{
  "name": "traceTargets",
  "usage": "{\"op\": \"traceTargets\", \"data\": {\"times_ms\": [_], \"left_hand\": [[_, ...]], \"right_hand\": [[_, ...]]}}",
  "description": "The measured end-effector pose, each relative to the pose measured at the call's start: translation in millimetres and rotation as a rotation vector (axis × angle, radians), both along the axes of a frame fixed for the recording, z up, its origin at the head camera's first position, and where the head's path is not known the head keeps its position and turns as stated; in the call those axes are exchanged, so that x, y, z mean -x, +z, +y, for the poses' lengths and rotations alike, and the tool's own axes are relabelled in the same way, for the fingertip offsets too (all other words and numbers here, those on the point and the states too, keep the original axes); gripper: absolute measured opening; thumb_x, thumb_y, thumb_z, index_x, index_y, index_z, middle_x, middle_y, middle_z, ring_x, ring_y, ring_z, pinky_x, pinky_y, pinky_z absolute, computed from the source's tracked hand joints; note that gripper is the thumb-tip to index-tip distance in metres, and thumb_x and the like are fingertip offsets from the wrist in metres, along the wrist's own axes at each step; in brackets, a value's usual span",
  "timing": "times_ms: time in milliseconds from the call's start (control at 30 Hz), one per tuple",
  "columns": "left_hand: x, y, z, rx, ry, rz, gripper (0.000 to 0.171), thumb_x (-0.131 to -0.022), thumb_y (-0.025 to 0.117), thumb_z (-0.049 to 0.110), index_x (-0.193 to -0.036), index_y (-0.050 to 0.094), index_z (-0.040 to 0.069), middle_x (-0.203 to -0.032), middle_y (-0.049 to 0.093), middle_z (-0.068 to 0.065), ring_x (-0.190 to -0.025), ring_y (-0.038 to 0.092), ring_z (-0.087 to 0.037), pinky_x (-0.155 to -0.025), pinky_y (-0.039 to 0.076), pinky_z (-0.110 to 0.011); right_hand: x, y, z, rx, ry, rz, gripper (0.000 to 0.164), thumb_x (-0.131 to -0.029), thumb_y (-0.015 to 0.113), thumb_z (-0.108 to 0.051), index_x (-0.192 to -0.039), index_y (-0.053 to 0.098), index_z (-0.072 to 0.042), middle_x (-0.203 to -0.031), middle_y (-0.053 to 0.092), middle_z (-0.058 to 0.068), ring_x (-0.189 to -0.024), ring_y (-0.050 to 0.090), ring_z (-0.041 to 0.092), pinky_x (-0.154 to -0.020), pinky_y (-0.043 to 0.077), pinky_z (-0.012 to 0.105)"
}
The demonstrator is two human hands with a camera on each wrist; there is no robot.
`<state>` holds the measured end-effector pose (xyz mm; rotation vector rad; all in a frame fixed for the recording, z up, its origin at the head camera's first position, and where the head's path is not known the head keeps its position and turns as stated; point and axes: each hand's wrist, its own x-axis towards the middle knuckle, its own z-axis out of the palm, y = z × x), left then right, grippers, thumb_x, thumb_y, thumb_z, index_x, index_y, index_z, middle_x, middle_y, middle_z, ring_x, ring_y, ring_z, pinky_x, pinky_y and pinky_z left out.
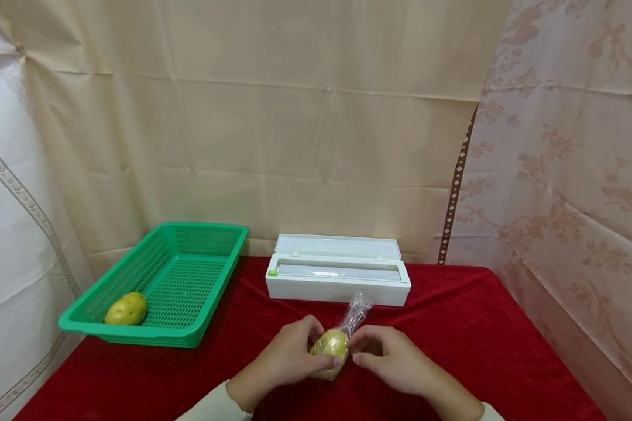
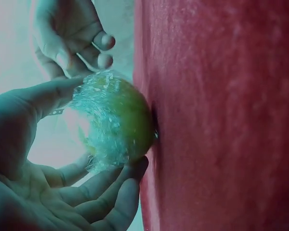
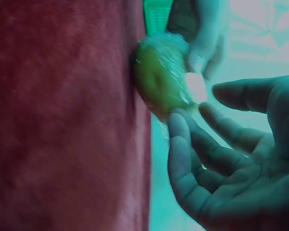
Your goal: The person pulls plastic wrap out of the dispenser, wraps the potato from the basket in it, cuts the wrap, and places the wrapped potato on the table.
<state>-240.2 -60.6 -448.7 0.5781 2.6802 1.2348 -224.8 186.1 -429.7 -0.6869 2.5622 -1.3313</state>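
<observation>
Head view: film-wrapped potato [image 1: 333, 344] on red cloth [image 1: 469, 333], near a white box [image 1: 337, 290], gripped by thumb and fingers of the left hand [image 1: 294, 351], seemingly for steadiness, with relaxed right hand [image 1: 395, 358] just beside, perhaps for access to the twisted film tail [image 1: 357, 310].

Two potatoes [image 1: 126, 309] [image 1: 330, 344], two hands [image 1: 289, 352] [image 1: 395, 358], one green basket [image 1: 181, 280], one white box [image 1: 337, 291], one red cloth [image 1: 484, 327]
</observation>
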Motion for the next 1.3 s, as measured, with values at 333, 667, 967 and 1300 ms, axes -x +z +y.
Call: {"op": "traceTargets", "data": {"times_ms": [333,667,967,1300], "left_hand": [[0.5,7.5,-4,0.074,-0.083,0.075,0.045,-0.065,0.093,0.03,-0.102,0.067,0.023,-0.098,0.063,0.011,-0.09,0.058,-0.006,-0.078,0.051,-0.026],[2.5,18.5,-12,0.265,-0.343,0.265,0.046,-0.076,0.09,0.018,-0.114,0.07,0.034,-0.119,0.062,0.019,-0.108,0.056,-0.002,-0.094,0.052,-0.029],[4.6,15.5,-14,0.295,-0.516,0.471,0.053,-0.077,0.087,0.011,-0.123,0.072,0.032,-0.13,0.064,0.015,-0.124,0.055,-0.008,-0.107,0.046,-0.038],[10.3,8.8,-13,0.247,-0.539,0.543,0.057,-0.081,0.08,0.007,-0.134,0.068,0.025,-0.135,0.066,0.016,-0.136,0.054,-0.014,-0.114,0.042,-0.045]], "right_hand": [[6.5,18.0,19,-0.036,-0.25,0.105,0.008,-0.092,0.075,-0.01,-0.097,0.074,-0.016,-0.083,0.071,-0.002,-0.072,0.063,0.012,-0.064,0.052,0.026],[13.6,5.7,24,-0.068,-0.151,0.067,0.012,-0.094,0.074,-0.023,-0.103,0.074,-0.015,-0.095,0.071,-0.006,-0.087,0.064,0.013,-0.076,0.051,0.026],[9.3,-11.7,9,0.098,0.07,-0.184,0.027,-0.095,0.07,-0.021,-0.111,0.067,0.001,-0.093,0.075,0.011,-0.083,0.07,0.02,-0.071,0.056,0.029],[7.4,-21.3,1,0.086,0.019,-0.152,0.026,-0.093,0.075,-0.026,-0.106,0.067,-0.005,-0.086,0.074,0.005,-0.078,0.07,0.018,-0.068,0.055,0.028]]}}
